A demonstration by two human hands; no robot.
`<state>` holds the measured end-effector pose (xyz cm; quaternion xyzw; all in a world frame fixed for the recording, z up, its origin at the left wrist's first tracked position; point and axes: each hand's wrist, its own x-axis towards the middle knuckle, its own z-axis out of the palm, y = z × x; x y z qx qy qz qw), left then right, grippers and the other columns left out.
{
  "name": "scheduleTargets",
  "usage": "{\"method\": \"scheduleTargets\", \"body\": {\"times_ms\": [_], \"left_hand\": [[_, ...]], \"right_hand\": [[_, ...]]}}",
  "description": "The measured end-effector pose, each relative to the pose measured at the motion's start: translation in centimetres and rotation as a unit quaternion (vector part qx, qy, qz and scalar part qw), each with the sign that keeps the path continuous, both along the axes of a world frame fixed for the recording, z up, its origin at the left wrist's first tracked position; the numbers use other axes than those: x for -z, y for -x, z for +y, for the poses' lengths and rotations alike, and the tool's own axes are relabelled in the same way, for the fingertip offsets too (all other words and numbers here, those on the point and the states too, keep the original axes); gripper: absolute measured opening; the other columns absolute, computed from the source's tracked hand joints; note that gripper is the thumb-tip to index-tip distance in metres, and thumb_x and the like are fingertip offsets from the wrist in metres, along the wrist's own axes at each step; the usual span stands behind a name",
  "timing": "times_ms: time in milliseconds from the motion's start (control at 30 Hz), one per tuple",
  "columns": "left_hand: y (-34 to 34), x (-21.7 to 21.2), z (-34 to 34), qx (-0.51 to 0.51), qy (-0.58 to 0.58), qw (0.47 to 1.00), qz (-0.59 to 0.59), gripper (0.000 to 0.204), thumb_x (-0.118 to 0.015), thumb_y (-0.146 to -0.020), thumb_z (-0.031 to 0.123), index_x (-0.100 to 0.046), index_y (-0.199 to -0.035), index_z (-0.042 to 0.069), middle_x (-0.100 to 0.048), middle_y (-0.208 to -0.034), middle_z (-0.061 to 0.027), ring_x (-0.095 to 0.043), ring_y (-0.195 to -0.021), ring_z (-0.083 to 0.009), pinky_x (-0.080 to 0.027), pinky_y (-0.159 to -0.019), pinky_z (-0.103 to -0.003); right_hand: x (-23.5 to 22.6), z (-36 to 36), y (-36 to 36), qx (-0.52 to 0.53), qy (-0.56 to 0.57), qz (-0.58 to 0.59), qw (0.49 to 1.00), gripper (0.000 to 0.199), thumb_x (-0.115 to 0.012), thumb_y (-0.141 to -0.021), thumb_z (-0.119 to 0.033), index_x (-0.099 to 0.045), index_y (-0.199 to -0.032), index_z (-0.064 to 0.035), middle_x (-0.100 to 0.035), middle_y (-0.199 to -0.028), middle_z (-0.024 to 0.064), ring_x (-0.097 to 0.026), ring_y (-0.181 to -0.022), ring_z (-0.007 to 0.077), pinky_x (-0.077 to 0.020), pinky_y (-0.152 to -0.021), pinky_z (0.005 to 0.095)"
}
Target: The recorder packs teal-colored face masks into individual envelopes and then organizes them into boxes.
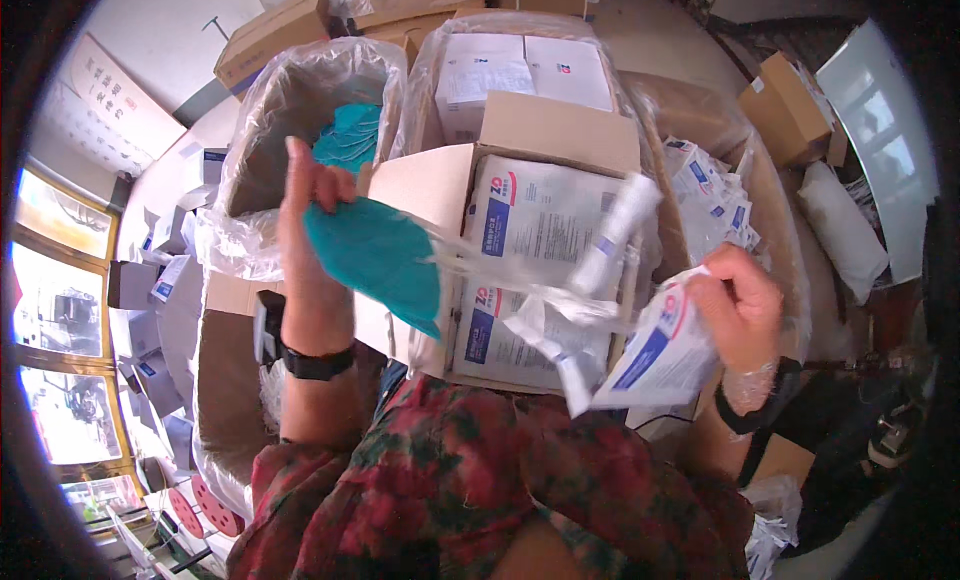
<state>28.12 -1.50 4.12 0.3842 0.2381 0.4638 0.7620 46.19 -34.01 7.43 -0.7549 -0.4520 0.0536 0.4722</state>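
My left hand [312, 242] is raised and grips a folded teal cloth piece [382, 260] by its upper end. My right hand [738, 308] holds a white and blue paper packet [660, 358], torn open, with clear plastic wrapping [560, 325] trailing from it toward the teal piece. Both hands hover over an open cardboard box [545, 130] that holds flat white and blue packets [540, 215].
A plastic-lined carton [300, 100] at the upper left holds more teal pieces [350, 135]. Another lined box [520, 65] with white cartons stands behind. Loose white packets [712, 200] pile up at the right. Brown cardboard boxes [790, 105] surround the area.
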Motion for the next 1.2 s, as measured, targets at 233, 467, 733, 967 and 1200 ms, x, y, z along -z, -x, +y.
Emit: {"method": "scheduleTargets", "body": {"times_ms": [233, 467, 733, 967, 1200], "left_hand": [[0.5, 1.7, 0.1, 0.037, 0.001, 0.999, 0.017, 0.058, -0.056, -0.095, 0.046, -0.031, -0.052, 0.016, -0.034, -0.054, -0.0014, -0.041, -0.06, -0.014, -0.033, -0.061, -0.026], [-1.1, 3.4, -2.6, 0.157, 0.055, 0.982, 0.089, 0.049, -0.057, -0.095, 0.041, -0.042, -0.058, 0.013, -0.044, -0.053, -0.0017, -0.04, -0.046, -0.0126, -0.035, -0.046, -0.027], [-1.8, 1.7, -1.9, 0.107, -0.305, 0.908, 0.269, 0.019, -0.07, -0.086, 0.012, -0.06, -0.1, 0.003, -0.058, -0.088, 0.0006, -0.053, -0.078, -0.0065, -0.042, -0.069, -0.019], [-4.1, 1.7, -1.4, 0.224, -0.413, 0.843, 0.263, 0.035, -0.071, -0.085, 0.011, -0.06, -0.118, 0.004, -0.061, -0.105, -0.0028, -0.058, -0.086, -0.0081, -0.048, -0.07, -0.023], [-3.9, 0.0, -3.5, 0.293, -0.348, 0.86, 0.233, 0.015, -0.068, -0.087, 0.008, -0.057, -0.096, 0.002, -0.065, -0.09, -0.0023, -0.059, -0.081, -0.0084, -0.048, -0.07, -0.024]], "right_hand": [[0.8, 4.3, -0.8, -0.002, 0.107, -0.095, 0.99, 0.02, -0.066, -0.085, -0.016, -0.054, -0.078, -0.0019, -0.055, -0.068, 0.0151, -0.056, -0.063, 0.0309, -0.0445, -0.058, 0.0384], [4.7, 10.9, -2.3, -0.074, 0.154, -0.202, 0.964, 0.029, -0.066, -0.086, -0.029, -0.059, -0.102, -0.0056, -0.058, -0.103, 0.0148, -0.063, -0.088, 0.0357, -0.0506, -0.073, 0.046], [5.3, 12.7, -1.8, -0.038, 0.216, -0.2, 0.955, 0.043, -0.069, -0.083, -0.027, -0.052, -0.118, -0.0088, -0.052, -0.115, 0.0132, -0.062, -0.094, 0.039, -0.0516, -0.077, 0.0476], [2.0, 10.4, 0.9, -0.018, 0.099, -0.222, 0.97, 0.033, -0.071, -0.079, -0.019, -0.057, -0.107, -0.0112, -0.054, -0.097, 0.0087, -0.063, -0.084, 0.0326, -0.0525, -0.067, 0.044], [1.3, 10.2, 0.6, -0.046, 0.048, -0.23, 0.971, 0.025, -0.07, -0.08, -0.021, -0.056, -0.098, -0.0105, -0.056, -0.096, 0.0098, -0.062, -0.079, 0.035, -0.0516, -0.064, 0.0447]]}}
